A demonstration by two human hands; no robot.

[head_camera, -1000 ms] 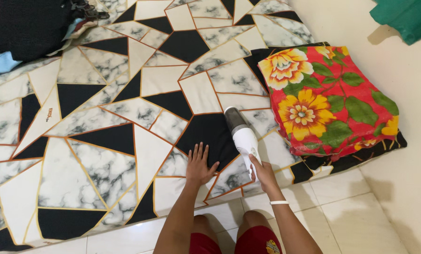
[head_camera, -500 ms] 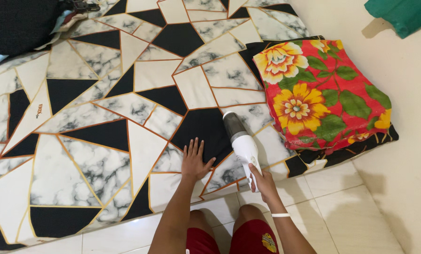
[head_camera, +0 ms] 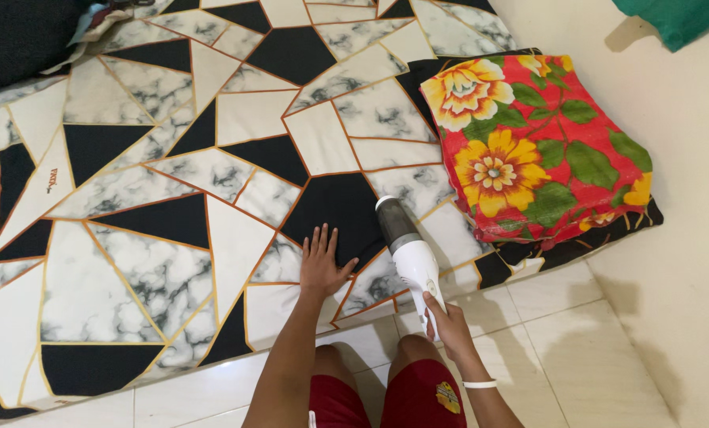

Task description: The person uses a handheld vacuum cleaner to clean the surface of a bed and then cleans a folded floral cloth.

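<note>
My left hand (head_camera: 321, 265) lies flat, fingers spread, on a mattress sheet (head_camera: 132, 198) patterned with black, white and marbled triangles edged in orange. My right hand (head_camera: 448, 323) grips the handle of a white handheld vacuum (head_camera: 408, 252) with a grey nozzle. The nozzle rests on the sheet just right of my left hand, near the mattress's front edge.
A folded red blanket with yellow flowers (head_camera: 529, 150) sits on a dark pillow at the mattress's right end. Dark clothing (head_camera: 21, 36) is heaped at the top left. A green object (head_camera: 680, 20) lies top right. My knees in red shorts (head_camera: 386, 400) are over the pale tiled floor (head_camera: 576, 349).
The vacuum and my right hand have slid back toward me along the sheet. My left hand has stayed flat in nearly the same spot. The view has shifted slightly.
</note>
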